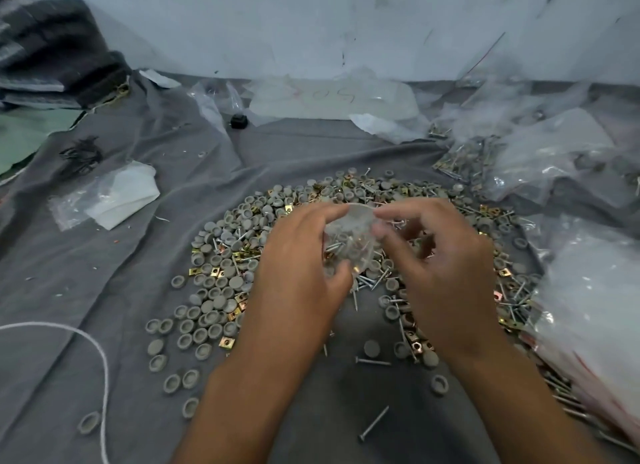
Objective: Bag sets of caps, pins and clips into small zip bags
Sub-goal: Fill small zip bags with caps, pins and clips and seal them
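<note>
We have only one view, from a camera on the person's head. It looks forward and steeply down, over both forearms, onto a grey cloth (104, 255) spread on the floor or a low surface; we cannot tell which. The camera is near: the left hand (298, 255) and right hand (440, 266) fill the middle. The lens is wide, so the pale wall (311, 23) closes the top, and the edges look bent and a little blurred.

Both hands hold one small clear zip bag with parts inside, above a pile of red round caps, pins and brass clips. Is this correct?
Only the colour is wrong. The head view shows both hands, left and right, holding the small clear zip bag above grey round caps, metal pins and brass clips.
</note>
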A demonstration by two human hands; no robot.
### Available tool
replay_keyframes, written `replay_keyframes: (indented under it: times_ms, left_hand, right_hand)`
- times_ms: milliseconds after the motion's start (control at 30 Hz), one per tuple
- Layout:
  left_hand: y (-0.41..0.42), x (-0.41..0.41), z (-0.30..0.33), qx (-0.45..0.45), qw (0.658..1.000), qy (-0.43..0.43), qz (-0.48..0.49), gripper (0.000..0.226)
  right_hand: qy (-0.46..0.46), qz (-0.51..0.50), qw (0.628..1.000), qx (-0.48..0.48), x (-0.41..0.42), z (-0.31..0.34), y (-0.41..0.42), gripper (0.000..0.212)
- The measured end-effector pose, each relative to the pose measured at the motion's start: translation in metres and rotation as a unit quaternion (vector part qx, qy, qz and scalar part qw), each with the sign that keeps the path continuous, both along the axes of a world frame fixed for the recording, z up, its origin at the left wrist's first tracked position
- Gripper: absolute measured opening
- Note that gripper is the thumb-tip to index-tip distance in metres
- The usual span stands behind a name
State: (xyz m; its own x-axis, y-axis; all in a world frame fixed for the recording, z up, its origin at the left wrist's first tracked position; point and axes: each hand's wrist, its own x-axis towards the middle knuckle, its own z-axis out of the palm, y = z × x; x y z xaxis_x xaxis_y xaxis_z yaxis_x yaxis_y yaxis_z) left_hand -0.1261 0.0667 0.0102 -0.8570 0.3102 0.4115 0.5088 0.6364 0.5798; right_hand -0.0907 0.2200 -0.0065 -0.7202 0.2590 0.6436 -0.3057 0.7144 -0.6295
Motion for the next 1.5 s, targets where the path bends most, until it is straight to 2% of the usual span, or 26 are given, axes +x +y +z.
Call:
replay_keyframes:
  times_ms: [67,100,200,267,333,433,600,700,867,1000,1100,1200,1267,1400,1500]
  left_hand:
    - [-0.003,-0.003,0.001,0.004,1.000,0.005,0.015,0.056]
    - [-0.004,-0.004,0.001,0.013,1.000,0.011,0.026,0.055]
    - [-0.006,-0.006,0.003,0.051,0.997,0.030,0.054,0.055]
    - [-0.005,-0.007,0.003,0.069,0.994,0.043,0.067,0.055]
    - [-0.004,-0.008,0.002,0.077,0.993,0.048,0.073,0.055]
    - [0.000,-0.010,0.000,0.065,0.995,0.035,0.067,0.054]
    - [0.006,-0.007,-0.002,0.050,0.998,0.008,0.048,0.054]
    - [0.006,-0.007,-0.001,0.042,0.998,0.006,0.042,0.054]
    - [0.004,-0.006,-0.001,0.025,0.999,0.006,0.038,0.054]
    - [0.002,-0.005,-0.002,0.008,1.000,0.004,0.026,0.056]
    - [0.005,-0.004,-0.002,0.004,1.000,0.004,0.020,0.057]
    - [0.008,-0.002,-0.002,0.006,1.000,-0.001,0.014,0.058]
    - [0.009,-0.001,-0.001,0.008,1.000,-0.003,0.014,0.058]
    - [0.006,-0.001,-0.001,0.008,1.000,0.002,0.013,0.057]
    - [0.001,-0.003,0.000,0.015,1.000,0.000,0.018,0.056]
  right_hand:
    - [-0.043,-0.029,0.998,-0.024,-0.005,-0.003,0.009,0.006]
    - [-0.097,-0.034,0.994,-0.019,-0.008,-0.007,0.014,0.009]
    - [-0.285,-0.041,0.955,0.065,-0.016,-0.022,0.015,0.024]
    - [-0.329,-0.031,0.935,0.126,-0.019,-0.029,0.011,0.036]
    - [-0.319,-0.035,0.935,0.152,-0.021,-0.032,0.008,0.037]
    - [-0.294,-0.045,0.939,0.172,-0.021,-0.033,0.008,0.021]
    - [-0.309,-0.032,0.938,0.154,-0.023,-0.036,0.013,0.006]
    - [-0.308,-0.029,0.947,0.082,-0.024,-0.034,0.020,0.010]
    - [-0.252,0.018,0.959,-0.129,-0.016,-0.016,0.033,0.006]
    - [-0.096,0.076,0.966,-0.226,-0.009,0.003,0.028,0.010]
    - [-0.009,0.096,0.972,-0.214,-0.006,0.010,0.015,0.017]
    - [0.027,0.077,0.990,-0.117,-0.006,0.009,0.004,0.013]
    - [0.026,0.055,0.996,-0.065,-0.007,0.006,0.001,0.013]
    - [0.015,0.036,0.995,-0.092,-0.011,0.003,0.009,0.010]
    - [-0.060,0.001,0.996,-0.071,-0.015,-0.005,0.020,0.008]
